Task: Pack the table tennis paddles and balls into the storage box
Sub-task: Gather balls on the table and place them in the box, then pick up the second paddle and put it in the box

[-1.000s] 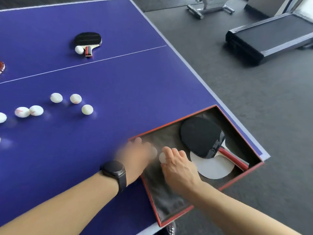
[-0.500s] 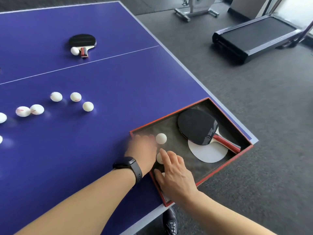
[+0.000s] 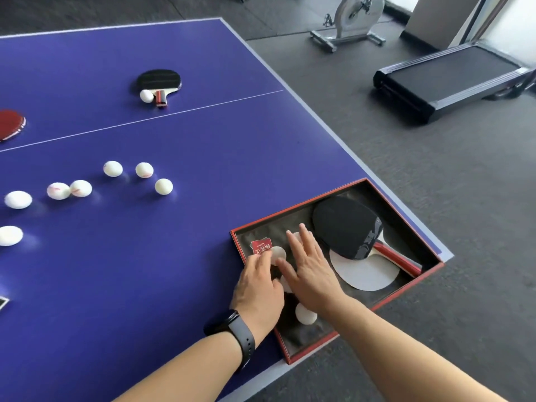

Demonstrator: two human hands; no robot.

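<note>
**Both hands over balls in the storage box**

Nearest the camera, 2 bare forearms reach in from the bottom edge. The left wrist wears a black smartwatch [image 3: 238, 329]. The left hand [image 3: 258, 288] rests palm down over the near-left wall of the storage box [image 3: 293, 361], its fingers [image 3: 262, 261] curled loosely against a white ball [image 3: 278, 253]; whether they actually pinch it cannot be told. The right hand [image 3: 311, 271] lies flat inside the box, fingers spread apart and pointing away, gripping nothing, with another ball partly hidden under its fingertips.

The box is red-rimmed with a dark lining and sits on the near right corner of the blue worktop [image 3: 145, 285], one end jutting past the edge. Inside it, a white ball [image 3: 306, 313] lies just below the right wrist, and a red label [image 3: 260, 247] shows on the lining beside the left fingers. To the right of the hands, a black-faced paddle [image 3: 346, 226] with a red handle lies over a white disc [image 3: 367, 272].

Farther out on the worktop, 7 white balls are scattered left of the box: 1 at the left edge [image 3: 10, 235], then a loose row of 6 [image 3: 81, 188] beyond it. Past the white centre line, a second black paddle [image 3: 159, 81] lies flat with a ball [image 3: 146, 95] touching its handle. A red paddle [image 3: 10, 124] is cut off at the left edge.

On the grey floor beyond stand a treadmill [image 3: 446, 82] and an exercise bike [image 3: 352, 20].
</note>
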